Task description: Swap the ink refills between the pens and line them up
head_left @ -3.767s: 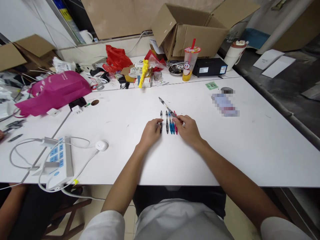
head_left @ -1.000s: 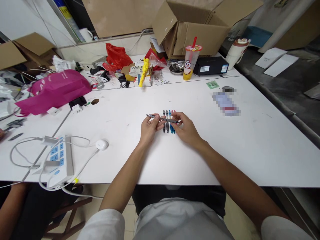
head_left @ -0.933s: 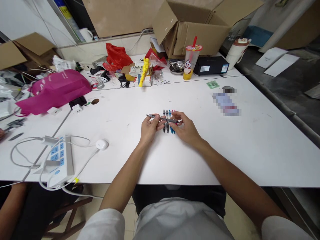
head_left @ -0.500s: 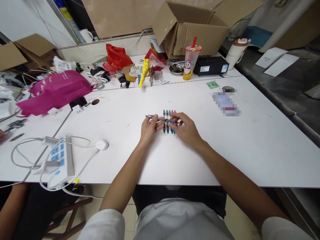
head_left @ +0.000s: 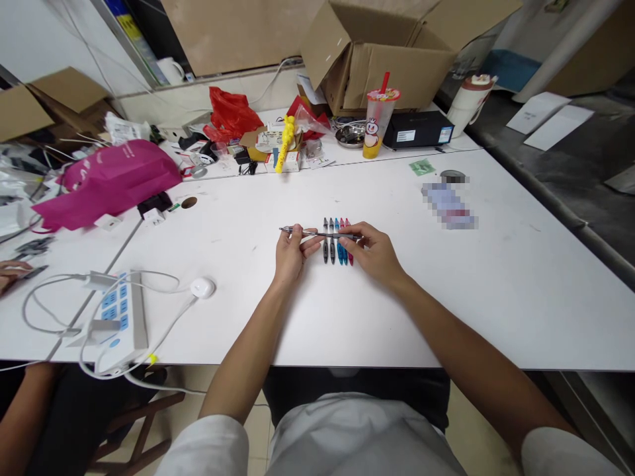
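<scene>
Grey pen (head_left: 320, 233) w/ clear barrel, held abt level in both hands over mid of white table (head_left: 446, 297), btwn front edge & far edge. L hand (head_left: 290, 259): thumb pressed on barrel nr pen's L end, other fingers half open beneath. R hand (head_left: 374, 254): thumb & forefinger pinched on the grip end, rest curled.

Just under the held pen, row of pens (head_left: 332, 253) on table, side by side, ends pointing to front & far edges: 2 dark at L, then blue, then pink; R ones partly hid by R hand, so exact no. unclear.

Twd table's far R corner: green packet (head_left: 422, 167), blurred-out pale item (head_left: 449, 206) nr it. Along far edge, L to R: red bag (head_left: 231, 116), yellow stick (head_left: 286, 145), drink cup (head_left: 380, 122), black box (head_left: 419, 131); cardboard box (head_left: 391, 79) behind the last two. Nr front edge, L side: power strip (head_left: 135, 317), round white charger (head_left: 202, 287) to its R. Far L: magenta bag (head_left: 109, 178). Co-worker's hand (head_left: 10, 273) at extreme L, by dark slim item (head_left: 34, 272); can't tell if gripped.
</scene>
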{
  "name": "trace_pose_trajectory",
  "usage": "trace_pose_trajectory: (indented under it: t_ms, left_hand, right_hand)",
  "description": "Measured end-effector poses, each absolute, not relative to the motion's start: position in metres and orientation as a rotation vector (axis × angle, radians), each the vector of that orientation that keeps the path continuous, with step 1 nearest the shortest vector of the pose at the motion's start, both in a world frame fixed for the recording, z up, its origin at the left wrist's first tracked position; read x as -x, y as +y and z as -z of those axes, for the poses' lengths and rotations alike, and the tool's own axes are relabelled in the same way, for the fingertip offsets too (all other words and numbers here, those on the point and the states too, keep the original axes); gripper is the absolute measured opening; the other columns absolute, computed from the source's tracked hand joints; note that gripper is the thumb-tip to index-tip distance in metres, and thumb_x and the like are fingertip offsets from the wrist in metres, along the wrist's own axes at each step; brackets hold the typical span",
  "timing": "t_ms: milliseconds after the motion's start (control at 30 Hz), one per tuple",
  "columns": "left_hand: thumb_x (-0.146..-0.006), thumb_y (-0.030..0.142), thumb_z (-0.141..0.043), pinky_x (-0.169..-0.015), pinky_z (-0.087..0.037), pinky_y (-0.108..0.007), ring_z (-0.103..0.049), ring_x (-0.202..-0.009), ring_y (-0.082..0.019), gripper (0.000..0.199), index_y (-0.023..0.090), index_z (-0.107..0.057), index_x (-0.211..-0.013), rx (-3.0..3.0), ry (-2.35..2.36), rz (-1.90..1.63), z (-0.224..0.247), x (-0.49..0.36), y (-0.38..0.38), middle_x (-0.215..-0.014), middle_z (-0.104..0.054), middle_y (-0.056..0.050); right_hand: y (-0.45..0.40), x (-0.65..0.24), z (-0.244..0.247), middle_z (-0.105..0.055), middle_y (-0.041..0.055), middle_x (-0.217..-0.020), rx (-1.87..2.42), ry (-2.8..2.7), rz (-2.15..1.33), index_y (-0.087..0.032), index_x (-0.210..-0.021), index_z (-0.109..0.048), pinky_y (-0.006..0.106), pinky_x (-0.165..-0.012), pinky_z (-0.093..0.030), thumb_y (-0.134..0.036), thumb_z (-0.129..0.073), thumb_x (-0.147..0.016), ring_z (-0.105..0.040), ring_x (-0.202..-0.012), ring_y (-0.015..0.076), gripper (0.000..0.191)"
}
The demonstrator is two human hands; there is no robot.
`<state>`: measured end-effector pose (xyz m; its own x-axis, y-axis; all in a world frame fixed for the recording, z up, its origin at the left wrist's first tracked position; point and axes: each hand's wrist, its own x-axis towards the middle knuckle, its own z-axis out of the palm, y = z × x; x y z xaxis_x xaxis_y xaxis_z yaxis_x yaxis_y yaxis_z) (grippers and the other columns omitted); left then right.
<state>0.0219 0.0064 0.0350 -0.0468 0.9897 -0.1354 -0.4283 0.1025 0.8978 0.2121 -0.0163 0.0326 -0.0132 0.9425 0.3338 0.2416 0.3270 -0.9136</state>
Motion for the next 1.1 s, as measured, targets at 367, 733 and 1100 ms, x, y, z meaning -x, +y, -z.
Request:
trace_pose_trajectory:
  t_ms: [367,733,1100]
  left_hand:
    - [-0.097,0.047,-0.069,-0.070,-0.061,-0.022,-0.080,-0.094,-0.019,0.031,0.021,-0.053,-0.100,-0.698,1.026,-1.448,-0.035,-0.008,0.012,-0.111,-0.076,-0.008]
    - [-0.090,0.057,-0.075,-0.051,-0.049,-0.016,-0.081,-0.092,-0.023,0.044,0.021,-0.054,-0.105,-0.816,1.073,-1.401,-0.034,-0.019,0.006,-0.113,-0.077,-0.010]
    - [-0.087,0.056,-0.078,-0.051,-0.049,-0.017,-0.080,-0.097,-0.025,0.046,0.021,-0.055,-0.106,-0.834,1.054,-1.346,-0.036,-0.026,0.001,-0.114,-0.078,-0.012]
  right_hand:
    - [-0.005,-0.237,-0.035,-0.076,0.0083,-0.097,1.116,-1.390,-0.917,-0.022,-0.096,-0.071,0.038,-0.075,-0.053,-0.046,-0.077,-0.085,-0.069,-0.089,0.0237,0.028]
    - [-0.010,-0.221,-0.025,-0.055,-0.0014,-0.076,1.145,-1.396,-1.032,-0.023,-0.108,-0.068,0.032,-0.068,-0.047,-0.044,-0.068,-0.090,-0.051,-0.072,0.0166,0.027]
    - [-0.015,-0.209,-0.020,-0.052,-0.0017,-0.067,1.238,-1.324,-0.948,-0.020,-0.091,-0.076,0.028,-0.056,-0.037,-0.051,-0.073,-0.085,-0.043,-0.063,0.0136,0.032]
